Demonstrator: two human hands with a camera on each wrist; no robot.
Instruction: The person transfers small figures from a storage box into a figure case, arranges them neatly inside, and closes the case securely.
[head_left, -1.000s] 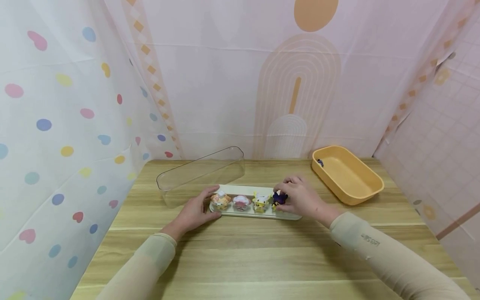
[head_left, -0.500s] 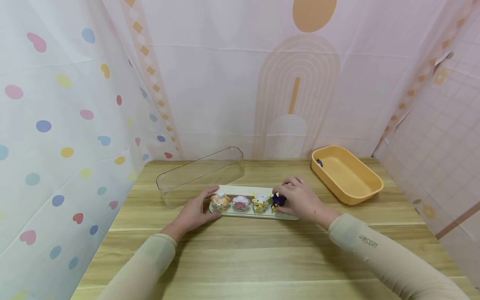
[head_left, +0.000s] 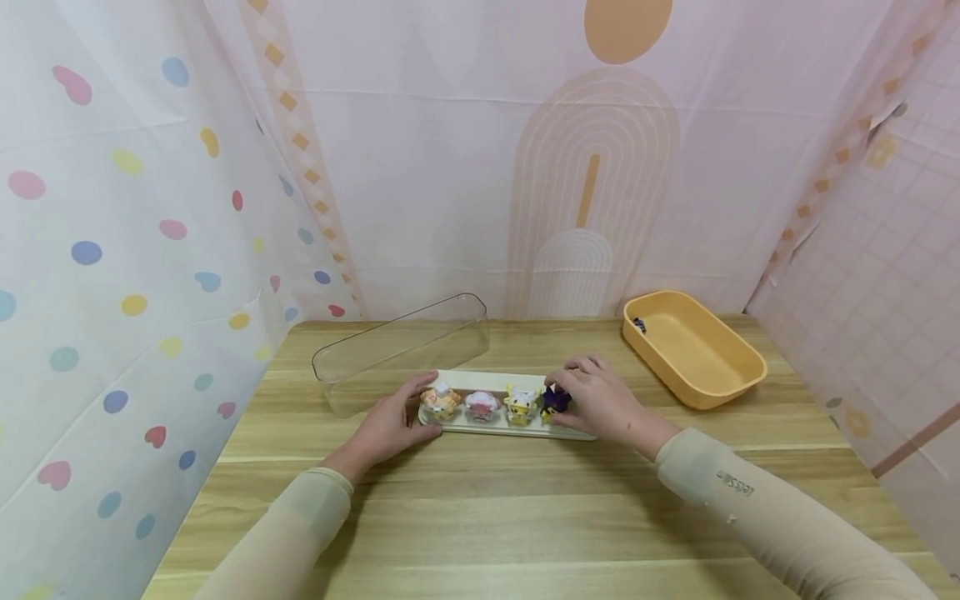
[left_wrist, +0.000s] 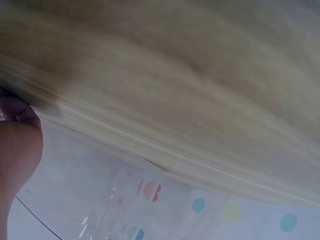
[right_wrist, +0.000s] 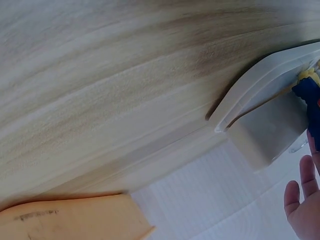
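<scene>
A long white display base (head_left: 487,380) carries a row of small toy figurines. My left hand (head_left: 388,427) grips its left end, thumb at the front edge and fingers at the back, beside the orange-and-white figurine (head_left: 441,402). To the right of that stand a pink-and-white figurine (head_left: 482,406) and a yellow-and-white figurine (head_left: 521,406). At the right end my right hand (head_left: 603,402) pinches a dark purple figurine (head_left: 554,402) between thumb and fingers, upright over the base. The right wrist view shows this figurine (right_wrist: 311,97) as blue with yellow, at the frame's edge.
Behind the left hand lies a clear plastic cover (head_left: 408,337) with its open rim showing. A yellow-orange bin (head_left: 701,354) stands at the back right, with a small dark item (head_left: 640,326) at its left wall. Patterned curtains (head_left: 420,167) rise along the table's back and sides.
My right hand has shifted slightly left with the dark purple figurine, nearer the yellow-and-white one. The left hand has stayed at the base's left end.
</scene>
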